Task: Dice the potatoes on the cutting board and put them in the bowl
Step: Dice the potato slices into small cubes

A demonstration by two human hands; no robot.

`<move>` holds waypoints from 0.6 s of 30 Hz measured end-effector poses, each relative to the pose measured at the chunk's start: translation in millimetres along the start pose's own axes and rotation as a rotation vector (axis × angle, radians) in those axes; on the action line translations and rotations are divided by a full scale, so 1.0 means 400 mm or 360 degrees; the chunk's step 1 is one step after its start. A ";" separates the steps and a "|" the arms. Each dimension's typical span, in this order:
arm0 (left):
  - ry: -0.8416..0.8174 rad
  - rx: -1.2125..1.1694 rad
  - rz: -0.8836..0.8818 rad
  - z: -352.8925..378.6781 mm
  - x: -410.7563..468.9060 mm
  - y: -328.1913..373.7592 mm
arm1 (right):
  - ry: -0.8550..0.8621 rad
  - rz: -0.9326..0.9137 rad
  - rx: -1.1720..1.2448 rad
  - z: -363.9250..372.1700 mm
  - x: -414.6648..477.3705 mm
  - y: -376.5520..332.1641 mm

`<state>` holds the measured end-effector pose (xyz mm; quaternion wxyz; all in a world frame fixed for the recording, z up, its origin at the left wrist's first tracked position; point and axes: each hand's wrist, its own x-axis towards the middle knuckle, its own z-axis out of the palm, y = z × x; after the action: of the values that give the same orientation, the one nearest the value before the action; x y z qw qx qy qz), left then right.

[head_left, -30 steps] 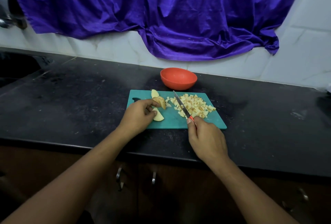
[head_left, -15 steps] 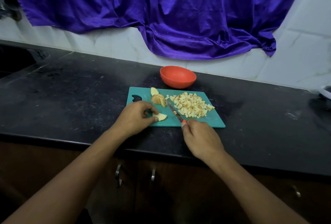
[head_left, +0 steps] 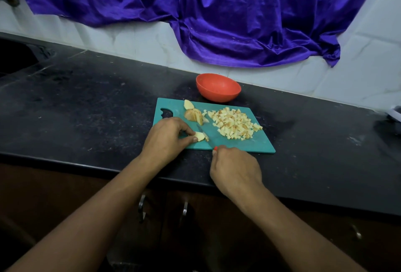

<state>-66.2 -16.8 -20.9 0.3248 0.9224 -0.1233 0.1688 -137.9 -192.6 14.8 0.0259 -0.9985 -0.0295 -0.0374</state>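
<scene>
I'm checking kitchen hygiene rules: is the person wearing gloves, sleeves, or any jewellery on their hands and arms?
No. The left hand and right hand are bare: no gloves, no rings that show. The left forearm and right forearm are uncovered to the frame's edge, with no sleeve, watch or bracelet.

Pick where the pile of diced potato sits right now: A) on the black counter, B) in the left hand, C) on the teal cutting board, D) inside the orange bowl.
C: the diced potato is heaped on the right half of the cutting board, and the visible inside of the bowl behind it looks empty.
</scene>
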 end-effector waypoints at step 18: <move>0.0060 0.0055 -0.0023 0.006 -0.007 0.005 | -0.0072 0.0133 0.0297 -0.003 0.024 0.048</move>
<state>-68.7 -19.4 -22.7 0.3122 0.9254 -0.1076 0.1860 -127.0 -211.2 15.9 0.1198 -0.9927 0.0081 -0.0109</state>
